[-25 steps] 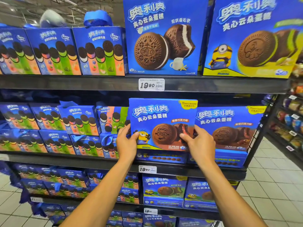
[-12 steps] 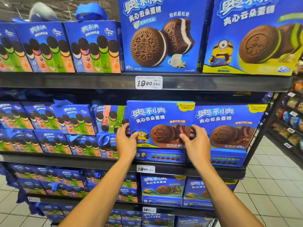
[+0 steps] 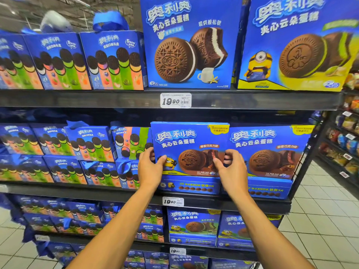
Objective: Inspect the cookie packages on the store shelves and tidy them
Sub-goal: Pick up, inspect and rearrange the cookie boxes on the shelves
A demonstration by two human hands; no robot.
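Item: chocolate cookie box [image 3: 189,148], blue, upright on the middle shelf [image 3: 77,189], standing on a flat box of the same line.
Position: between the two hands; touching its twin box [image 3: 270,150] just beyond the right hand; assorted gift boxes [image 3: 128,142] just beyond the left hand.
Left hand [image 3: 150,167]: gripping the box's left edge, thumb on the front face, fingers curling behind.
Right hand [image 3: 232,169]: gripping the right edge where the two boxes are meeting, fingers tucked into the seam.
Handling note, as a judgement: the box is likely being squared up. Both hands should be pressing evenly, keeping the front face flush with the twin's and the base seated on the flat box below, without dragging the neighbour along.
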